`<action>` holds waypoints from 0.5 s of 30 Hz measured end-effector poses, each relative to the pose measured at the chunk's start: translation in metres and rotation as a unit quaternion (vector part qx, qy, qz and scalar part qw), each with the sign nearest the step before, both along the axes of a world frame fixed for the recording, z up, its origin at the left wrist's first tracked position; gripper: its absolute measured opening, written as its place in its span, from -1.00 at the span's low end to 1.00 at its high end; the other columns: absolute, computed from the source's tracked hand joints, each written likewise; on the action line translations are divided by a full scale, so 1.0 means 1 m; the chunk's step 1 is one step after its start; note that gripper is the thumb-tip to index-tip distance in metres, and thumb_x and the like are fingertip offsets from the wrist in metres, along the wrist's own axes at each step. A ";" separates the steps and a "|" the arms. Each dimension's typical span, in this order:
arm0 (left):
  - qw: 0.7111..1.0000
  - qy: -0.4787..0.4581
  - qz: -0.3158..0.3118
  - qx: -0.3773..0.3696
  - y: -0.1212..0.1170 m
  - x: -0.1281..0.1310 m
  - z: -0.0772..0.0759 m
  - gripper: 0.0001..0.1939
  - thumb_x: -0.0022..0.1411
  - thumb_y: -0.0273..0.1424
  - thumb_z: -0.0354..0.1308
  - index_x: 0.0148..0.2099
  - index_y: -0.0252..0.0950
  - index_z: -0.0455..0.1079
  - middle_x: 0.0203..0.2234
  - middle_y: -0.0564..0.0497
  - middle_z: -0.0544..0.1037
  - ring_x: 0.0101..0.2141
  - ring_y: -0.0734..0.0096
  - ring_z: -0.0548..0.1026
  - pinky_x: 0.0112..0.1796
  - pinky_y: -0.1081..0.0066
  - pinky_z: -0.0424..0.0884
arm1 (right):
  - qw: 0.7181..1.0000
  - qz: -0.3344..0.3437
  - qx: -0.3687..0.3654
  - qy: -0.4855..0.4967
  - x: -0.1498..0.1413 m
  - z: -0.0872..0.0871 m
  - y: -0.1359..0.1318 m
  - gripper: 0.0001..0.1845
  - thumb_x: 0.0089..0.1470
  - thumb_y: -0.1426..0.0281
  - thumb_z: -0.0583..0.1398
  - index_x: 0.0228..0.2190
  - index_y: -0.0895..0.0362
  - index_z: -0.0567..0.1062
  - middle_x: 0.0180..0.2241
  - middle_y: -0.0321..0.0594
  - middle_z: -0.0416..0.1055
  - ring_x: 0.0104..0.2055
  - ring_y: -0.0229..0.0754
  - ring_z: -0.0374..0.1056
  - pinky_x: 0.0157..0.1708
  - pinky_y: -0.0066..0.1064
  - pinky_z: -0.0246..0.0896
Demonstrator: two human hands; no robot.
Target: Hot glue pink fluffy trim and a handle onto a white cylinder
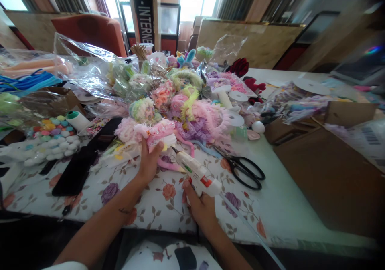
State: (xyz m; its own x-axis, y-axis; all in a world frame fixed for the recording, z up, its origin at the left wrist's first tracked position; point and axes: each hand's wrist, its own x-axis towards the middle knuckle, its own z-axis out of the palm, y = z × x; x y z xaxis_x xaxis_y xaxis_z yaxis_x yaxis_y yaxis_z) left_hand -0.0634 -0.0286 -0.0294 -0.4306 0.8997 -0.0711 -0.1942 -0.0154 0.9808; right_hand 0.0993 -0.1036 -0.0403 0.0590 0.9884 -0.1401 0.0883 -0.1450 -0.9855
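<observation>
Pink fluffy trim [164, 128]: front of craft heap [207, 115], gripped in left hand [149, 161], thumb and fingers spread across it.
Glue gun [194, 174]: right hand [201, 206] wrapped round it.
Nozzle [175, 150]: just beside white pleated strip [169, 141]; gluing apparently in hand, steady aim called for.

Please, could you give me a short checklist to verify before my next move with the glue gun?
1. Glue gun in the right hand: ok, held.
2. Glue stick loaded: ok, a long one extends from the rear.
3. Pink fluffy piece in the left hand: ok, held.
4. Nozzle apart from the left thumb: ok, but close.
5. No loose material near the nozzle: not ok, a pink fuzzy strip lies close.
6. Gun hot: cannot tell.
</observation>
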 end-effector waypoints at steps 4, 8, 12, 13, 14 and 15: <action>1.000 -0.001 -0.005 -0.017 0.001 0.001 -0.002 -0.04 0.11 -0.15 0.33 0.42 -0.03 -0.10 0.32 -0.03 0.20 0.32 0.09 0.12 0.21 0.17 0.23 | 1.000 -0.001 0.009 -0.021 -0.002 0.003 -0.002 -0.54 0.09 0.02 0.17 -0.62 0.10 0.41 -0.73 -0.34 0.28 -0.64 -0.27 0.18 -0.58 -0.42 0.13; 1.000 -0.002 0.000 -0.022 0.001 0.003 0.002 -0.10 0.14 -0.14 0.30 0.41 -0.04 -0.07 0.35 -0.01 0.13 0.35 0.15 0.04 0.26 0.19 0.13 | 1.000 -0.006 -0.002 -0.014 -0.003 0.007 -0.002 -0.56 0.08 0.02 0.17 -0.58 0.11 0.42 -0.73 -0.35 0.29 -0.67 -0.28 0.14 -0.63 -0.43 0.05; 1.000 -0.014 -0.001 -0.022 0.001 0.004 0.004 -0.15 0.17 -0.13 0.28 0.40 -0.05 -0.01 0.33 0.00 0.19 0.34 0.21 0.08 0.26 0.23 0.13 | 1.000 -0.016 -0.008 0.001 -0.003 0.008 -0.001 -0.54 0.09 -0.01 0.16 -0.55 0.11 0.42 -0.73 -0.37 0.26 -0.71 -0.31 0.08 -0.70 -0.45 -0.02; 1.000 -0.016 -0.003 -0.022 0.001 0.004 0.003 -0.15 0.16 -0.12 0.28 0.40 -0.04 -0.01 0.31 0.00 0.22 0.32 0.21 0.12 0.25 0.22 0.16 | 1.000 -0.016 -0.009 0.001 -0.003 0.008 -0.001 -0.54 0.09 -0.01 0.16 -0.55 0.11 0.42 -0.74 -0.37 0.26 -0.71 -0.31 0.08 -0.70 -0.45 -0.03; 0.999 -0.020 -0.005 -0.024 0.002 0.004 0.002 -0.15 0.15 -0.11 0.28 0.40 -0.03 -0.01 0.29 -0.01 0.26 0.30 0.19 0.19 0.23 0.22 0.21 | 1.000 -0.015 -0.008 0.000 -0.004 0.008 -0.001 -0.54 0.08 -0.01 0.17 -0.56 0.11 0.42 -0.74 -0.37 0.26 -0.71 -0.31 0.08 -0.69 -0.45 -0.02; 0.999 -0.028 -0.008 -0.026 0.003 0.004 0.001 -0.14 0.15 -0.11 0.28 0.40 -0.02 -0.02 0.26 -0.02 0.31 0.26 0.18 0.27 0.20 0.21 0.26 | 1.000 -0.012 -0.005 -0.001 -0.004 0.007 -0.001 -0.54 0.08 -0.01 0.17 -0.58 0.11 0.42 -0.75 -0.37 0.25 -0.70 -0.31 0.09 -0.68 -0.45 0.00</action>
State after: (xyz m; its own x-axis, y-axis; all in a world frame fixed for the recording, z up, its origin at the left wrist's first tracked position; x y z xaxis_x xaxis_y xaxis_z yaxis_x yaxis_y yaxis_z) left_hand -0.0592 -0.0260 -0.0289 -0.4101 0.9010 -0.1412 -0.2493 0.0382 0.9677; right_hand 0.0956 -0.1049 -0.0331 0.0836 0.9851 -0.1500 0.0860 -0.1571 -0.9838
